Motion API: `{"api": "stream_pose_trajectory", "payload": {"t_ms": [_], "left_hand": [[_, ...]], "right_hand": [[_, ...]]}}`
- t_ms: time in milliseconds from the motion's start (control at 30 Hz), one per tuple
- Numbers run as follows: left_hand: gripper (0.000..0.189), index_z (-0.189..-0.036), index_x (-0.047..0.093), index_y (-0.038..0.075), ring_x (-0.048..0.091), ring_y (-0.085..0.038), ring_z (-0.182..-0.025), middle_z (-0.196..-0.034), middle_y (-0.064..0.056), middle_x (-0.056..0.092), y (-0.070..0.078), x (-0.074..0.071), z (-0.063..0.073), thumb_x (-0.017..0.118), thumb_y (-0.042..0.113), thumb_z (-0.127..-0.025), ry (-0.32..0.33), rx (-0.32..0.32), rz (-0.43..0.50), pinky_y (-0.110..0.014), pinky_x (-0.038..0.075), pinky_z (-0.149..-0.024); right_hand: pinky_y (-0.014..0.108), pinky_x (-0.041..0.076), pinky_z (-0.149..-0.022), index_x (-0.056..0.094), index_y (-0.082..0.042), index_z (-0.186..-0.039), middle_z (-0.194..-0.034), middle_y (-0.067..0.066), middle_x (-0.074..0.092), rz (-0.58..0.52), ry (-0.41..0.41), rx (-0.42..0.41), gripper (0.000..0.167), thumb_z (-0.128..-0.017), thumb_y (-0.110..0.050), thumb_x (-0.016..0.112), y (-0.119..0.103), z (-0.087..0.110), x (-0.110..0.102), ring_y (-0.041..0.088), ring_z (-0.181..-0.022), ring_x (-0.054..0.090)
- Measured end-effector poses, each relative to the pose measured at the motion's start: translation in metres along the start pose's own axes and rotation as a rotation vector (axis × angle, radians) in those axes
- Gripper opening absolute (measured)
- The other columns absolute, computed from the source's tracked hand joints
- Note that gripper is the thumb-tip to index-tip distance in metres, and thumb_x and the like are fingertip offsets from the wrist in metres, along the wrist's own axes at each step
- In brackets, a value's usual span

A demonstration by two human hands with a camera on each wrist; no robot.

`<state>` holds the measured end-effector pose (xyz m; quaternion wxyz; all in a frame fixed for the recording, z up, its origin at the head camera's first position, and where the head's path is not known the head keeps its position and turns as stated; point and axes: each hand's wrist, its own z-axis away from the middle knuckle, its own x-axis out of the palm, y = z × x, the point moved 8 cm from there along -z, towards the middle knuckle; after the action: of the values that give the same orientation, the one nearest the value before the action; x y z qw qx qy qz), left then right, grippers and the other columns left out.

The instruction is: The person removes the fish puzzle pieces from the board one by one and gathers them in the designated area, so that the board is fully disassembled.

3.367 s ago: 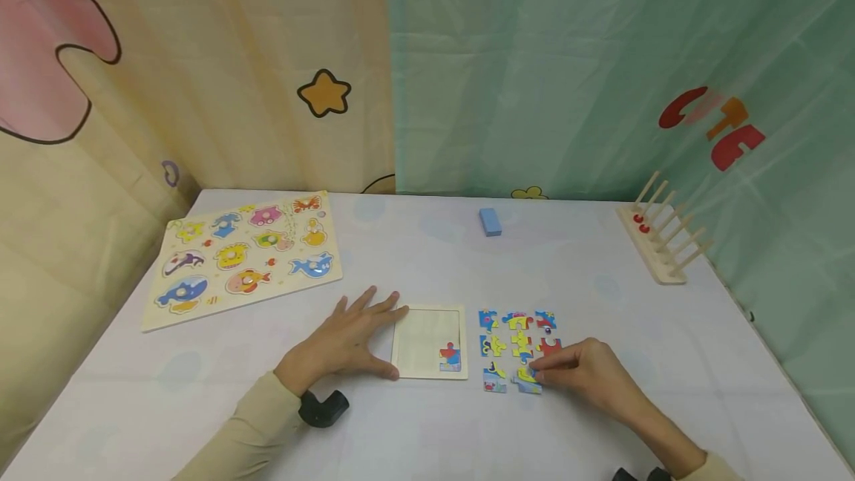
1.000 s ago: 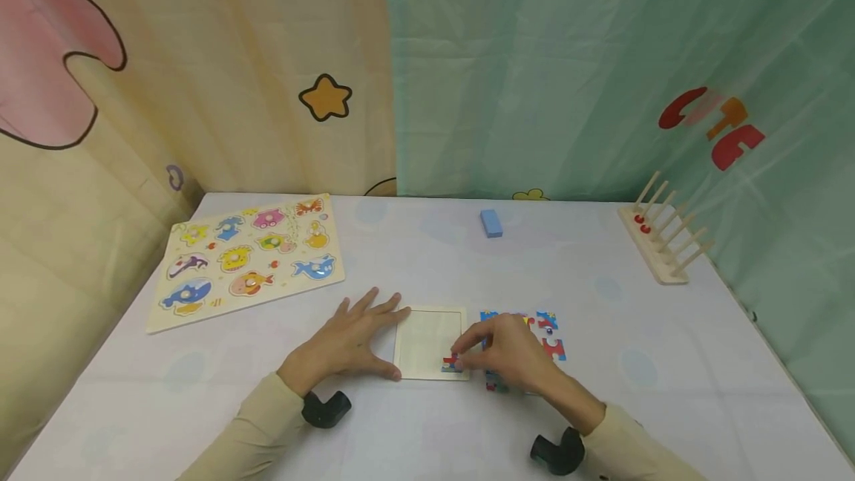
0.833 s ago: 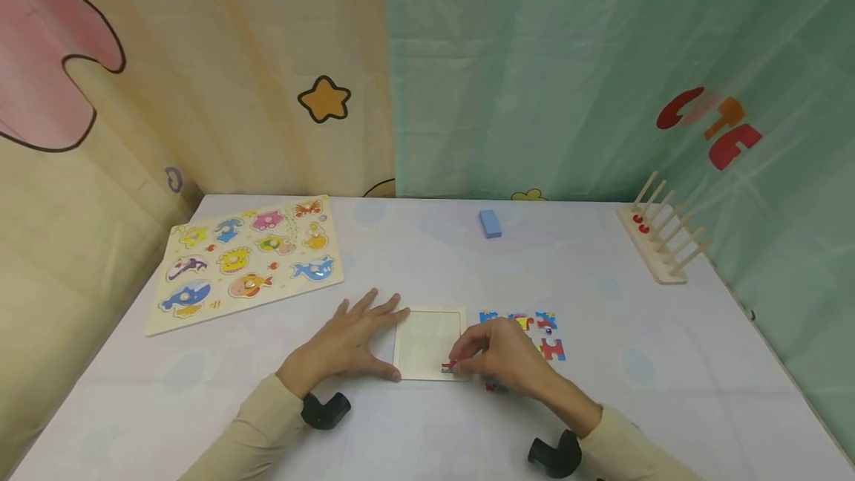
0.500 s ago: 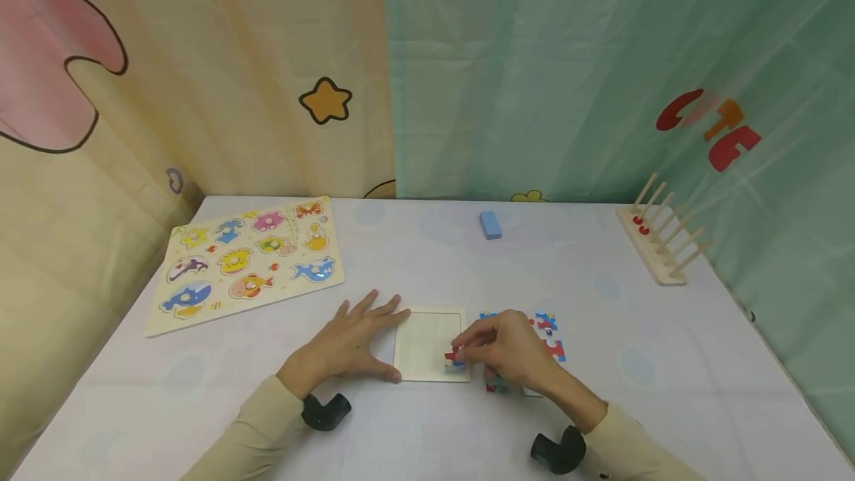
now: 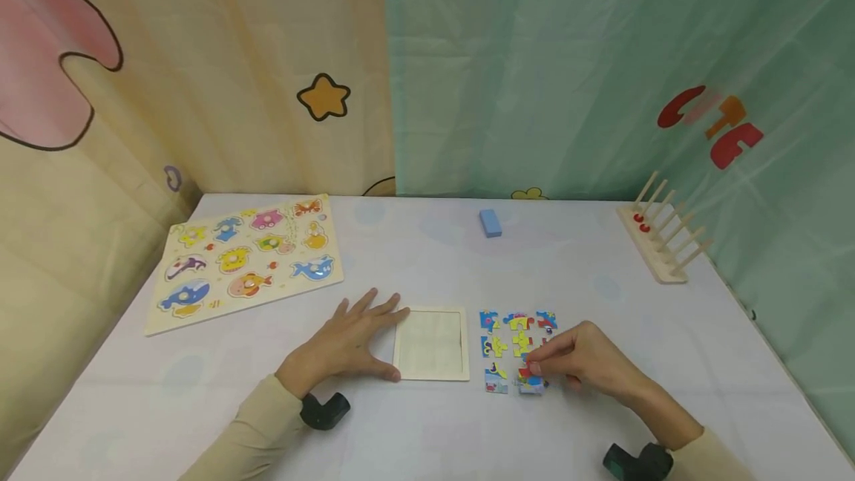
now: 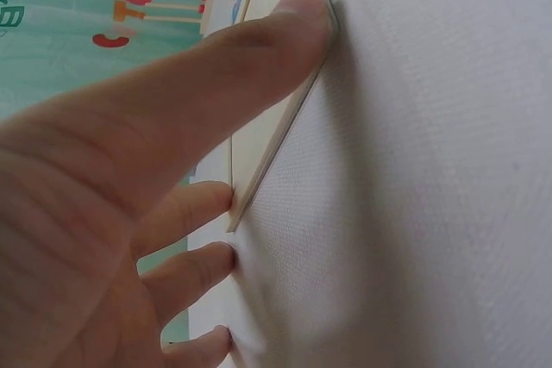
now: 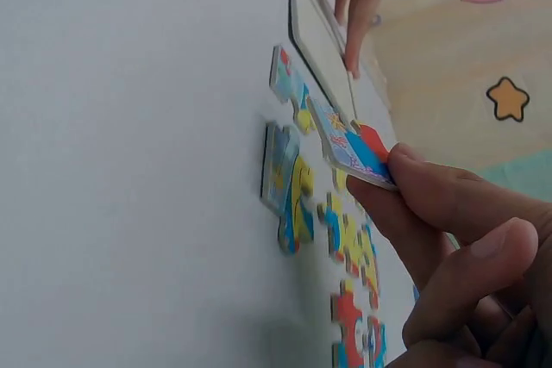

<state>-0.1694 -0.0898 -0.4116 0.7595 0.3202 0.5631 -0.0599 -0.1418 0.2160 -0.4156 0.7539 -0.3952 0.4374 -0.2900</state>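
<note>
A jigsaw piece [image 7: 358, 146] with red, blue and pale purple on it is pinched between the thumb and finger of my right hand [image 5: 591, 362]. It hovers over the loose jigsaw pieces [image 5: 521, 344], which lie in rows to the right of the frame; my fingers cover part of the right-hand ones. Left of those pieces lies the square wooden puzzle frame [image 5: 431, 344], its bare inside showing. My left hand [image 5: 344, 344] is spread flat at its left side, thumb [image 6: 302, 28] on the near corner and a fingertip at the far corner.
A wooden board of sea-animal pictures [image 5: 250, 262] lies at the back left. A blue block [image 5: 490, 223] sits toward the table's back edge. At the far right stands a wooden peg rack [image 5: 657, 243] with red beads.
My right hand has lifted the red-and-blue jigsaw piece out of the frame's lower right corner and moved right with it, over the loose pieces. The left hand has stayed put.
</note>
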Motion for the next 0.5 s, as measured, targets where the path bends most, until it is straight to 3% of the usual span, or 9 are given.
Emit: {"api": "stream_pose_trajectory", "payload": {"t_ms": [167,300,500], "left_hand": [[0.096,-0.148,0.046,0.017,0.014,-0.040,-0.148,-0.159,-0.007,0.030,0.000,-0.001,0.001,0.084,0.055,-0.068,0.003,0.004,0.002,-0.070,0.009,-0.111],[0.096,-0.148,0.046,0.016,0.014,-0.040,-0.148,-0.159,-0.007,0.031,-0.001,-0.003,0.001,0.084,0.054,-0.068,0.006,0.003,0.006,-0.070,0.009,-0.111],[0.096,-0.148,0.046,0.017,0.013,-0.039,-0.148,-0.159,-0.006,0.030,-0.001,-0.001,0.000,0.084,0.053,-0.068,0.001,-0.001,0.017,-0.070,0.008,-0.112]], "right_hand": [[0.022,0.030,-0.042,0.080,-0.010,-0.096,-0.083,0.004,0.073,0.019,0.057,0.092,0.028,-0.078,-0.031,0.083,0.025,0.016,-0.023,0.010,-0.045,0.040],[0.022,0.032,-0.043,0.079,-0.009,-0.098,-0.084,0.003,0.074,0.038,0.075,0.116,0.029,-0.078,-0.030,0.082,0.035,0.021,-0.033,0.009,-0.045,0.040],[0.022,0.036,-0.045,0.078,-0.009,-0.097,-0.061,0.000,0.062,0.133,0.136,0.134,0.030,-0.078,-0.031,0.083,0.034,0.023,-0.035,0.010,-0.049,0.045]]}}
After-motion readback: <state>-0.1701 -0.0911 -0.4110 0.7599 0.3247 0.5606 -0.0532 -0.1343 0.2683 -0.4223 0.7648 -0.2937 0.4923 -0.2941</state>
